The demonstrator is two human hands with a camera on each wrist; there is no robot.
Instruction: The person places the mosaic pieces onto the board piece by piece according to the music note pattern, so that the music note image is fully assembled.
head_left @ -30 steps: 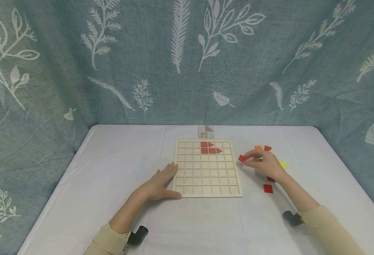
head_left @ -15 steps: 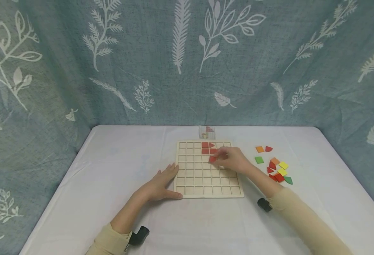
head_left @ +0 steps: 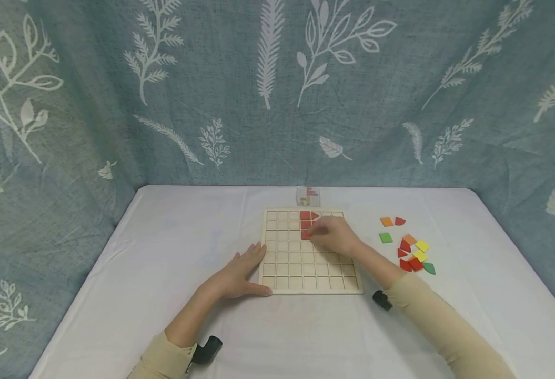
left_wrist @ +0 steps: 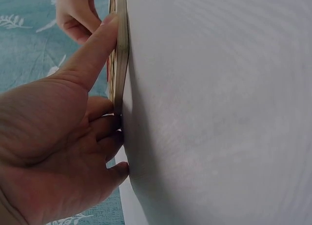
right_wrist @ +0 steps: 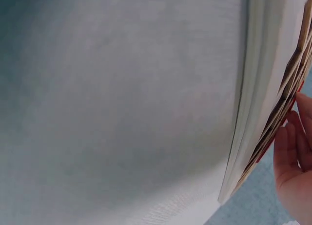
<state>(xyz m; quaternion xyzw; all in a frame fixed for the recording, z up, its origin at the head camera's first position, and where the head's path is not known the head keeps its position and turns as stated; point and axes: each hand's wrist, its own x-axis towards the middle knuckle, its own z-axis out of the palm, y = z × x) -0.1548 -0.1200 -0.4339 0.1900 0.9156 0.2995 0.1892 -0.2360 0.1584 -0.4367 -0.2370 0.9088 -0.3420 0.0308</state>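
Note:
A pale wooden grid board [head_left: 282, 271] lies on the white table. My left hand [head_left: 236, 273] is spread at its left side, fingertips on the edge and thumb at the near corner. In the left wrist view the thumb [left_wrist: 92, 51] lies along the board's side. Over the board's upper middle, my right hand [head_left: 334, 234] pinches a red square tile [head_left: 305, 235] at a third-row cell, below other red tiles [head_left: 305, 219]. The hand hides the cells to the right. In the right wrist view, the fingers [right_wrist: 285, 147] meet a thin red edge at the board's surface.
Right of the board lie loose tiles: a green square [head_left: 385, 238], an orange one [head_left: 386, 221], a red rounded piece [head_left: 400, 221], and a cluster with yellow [head_left: 421, 246] and red [head_left: 415, 263] pieces. A small pattern card [head_left: 308, 197] sits behind the board.
My right hand has carried the red square tile leftward from beside the loose pieces onto the board, to the cell under the red tiles. My left hand has stayed at the board's edge.

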